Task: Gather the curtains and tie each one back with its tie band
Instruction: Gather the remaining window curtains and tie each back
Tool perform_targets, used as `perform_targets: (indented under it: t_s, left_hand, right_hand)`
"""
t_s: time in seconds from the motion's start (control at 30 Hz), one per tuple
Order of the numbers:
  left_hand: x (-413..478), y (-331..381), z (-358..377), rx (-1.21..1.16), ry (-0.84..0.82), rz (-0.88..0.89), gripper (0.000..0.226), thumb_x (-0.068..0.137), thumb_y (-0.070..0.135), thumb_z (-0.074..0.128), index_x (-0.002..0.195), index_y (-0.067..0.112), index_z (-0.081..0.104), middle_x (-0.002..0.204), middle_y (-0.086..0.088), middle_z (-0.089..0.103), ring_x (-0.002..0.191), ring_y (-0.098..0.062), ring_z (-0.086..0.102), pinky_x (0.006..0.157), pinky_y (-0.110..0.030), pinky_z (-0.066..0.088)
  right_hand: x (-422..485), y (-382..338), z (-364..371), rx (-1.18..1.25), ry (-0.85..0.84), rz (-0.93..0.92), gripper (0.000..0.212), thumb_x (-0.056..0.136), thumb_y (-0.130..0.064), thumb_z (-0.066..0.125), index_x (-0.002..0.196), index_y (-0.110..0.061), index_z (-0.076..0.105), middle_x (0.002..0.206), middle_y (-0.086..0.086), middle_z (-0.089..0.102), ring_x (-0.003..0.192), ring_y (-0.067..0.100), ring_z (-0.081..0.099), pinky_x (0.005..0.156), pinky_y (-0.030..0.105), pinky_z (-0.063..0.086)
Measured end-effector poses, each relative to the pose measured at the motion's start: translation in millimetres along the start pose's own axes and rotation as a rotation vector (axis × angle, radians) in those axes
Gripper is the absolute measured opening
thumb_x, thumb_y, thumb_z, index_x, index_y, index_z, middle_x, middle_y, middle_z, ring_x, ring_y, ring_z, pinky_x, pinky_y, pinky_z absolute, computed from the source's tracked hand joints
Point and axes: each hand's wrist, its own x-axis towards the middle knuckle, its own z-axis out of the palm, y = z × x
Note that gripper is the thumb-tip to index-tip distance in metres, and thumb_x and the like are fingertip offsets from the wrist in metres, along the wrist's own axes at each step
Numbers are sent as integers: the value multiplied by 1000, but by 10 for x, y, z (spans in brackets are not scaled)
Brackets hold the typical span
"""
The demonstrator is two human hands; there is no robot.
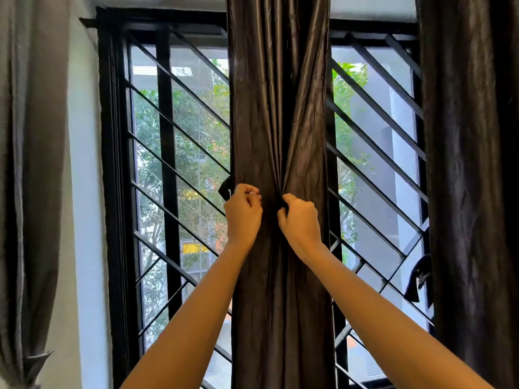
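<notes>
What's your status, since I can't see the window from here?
Left hand pinches tie band at middle curtain's left edge. Right hand grips gathered folds. Band not yet tied. Nothing blocking.

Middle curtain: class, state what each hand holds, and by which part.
Left hand pinches the tie band beside its loop, at the left edge of the middle curtain. Right hand grips the curtain's gathered front folds, perhaps the band's other end too.

Only one cam, head-worn, facing the barred window point(179, 153) up close; the dark curtain point(278, 108) runs from 12 to 6 o'clock.
</notes>
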Motion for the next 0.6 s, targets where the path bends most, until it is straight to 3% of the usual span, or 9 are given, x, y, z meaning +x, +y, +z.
perform_targets:
  t_s: [0.07, 0.2, 0.27, 0.43, 0.5, 0.6]
  left_hand:
    - [19, -50, -35, 37, 120, -74, 15, 93, 8, 52, 105, 2, 56, 87, -6, 63, 77, -16, 60, 66, -20, 47]
    - [89, -150, -65, 100, 161, -206, 41, 92, 16, 59, 125, -3, 47, 123, -18, 54, 115, -29, 52, 82, -20, 38]
    - [106, -127, -66, 85, 155, -212, 40, 91, 15, 60, 126, -3, 51, 120, -17, 59, 110, -27, 56, 78, -14, 37]
    - [45, 3, -13, 112, 99, -141, 25, 86, 6, 60, 110, 2, 66, 92, -11, 69, 69, -13, 57, 53, 1, 36]
    - [-1, 33, 27, 105, 70, -134, 22, 86, 5, 57, 104, 5, 70, 88, -10, 70, 67, -14, 59, 52, -3, 40]
    - [9, 0, 55, 93, 138, -132, 13, 86, 15, 62, 95, 9, 69, 95, -9, 65, 79, -17, 59, 62, -13, 38]
  right_hand:
    - [-24, 30, -19, 24, 21, 14, 25, 90, -6, 52, 113, 0, 62, 85, 17, 69, 82, 31, 67, 74, 37, 54]
    - [-52, 57, -36, 22, 37, 0, 30, 93, -8, 51, 120, -1, 59, 87, 16, 69, 81, 30, 67, 73, 35, 54]
    - [-53, 70, -37, -1, 30, 3, 29, 94, -9, 50, 120, -1, 59, 88, 16, 69, 82, 29, 67, 72, 34, 53]
    - [-55, 80, 4, -109, 23, 4, 29, 95, -9, 49, 121, -3, 58, 99, 14, 69, 91, 29, 67, 73, 30, 51]
    - [-49, 68, 16, -137, 12, 5, 29, 95, -9, 48, 122, -3, 57, 102, 14, 69, 94, 30, 66, 75, 33, 51]
    - [-49, 55, 21, -134, 18, 9, 28, 95, -9, 48, 121, -3, 58, 102, 14, 69, 94, 30, 66, 75, 32, 50]
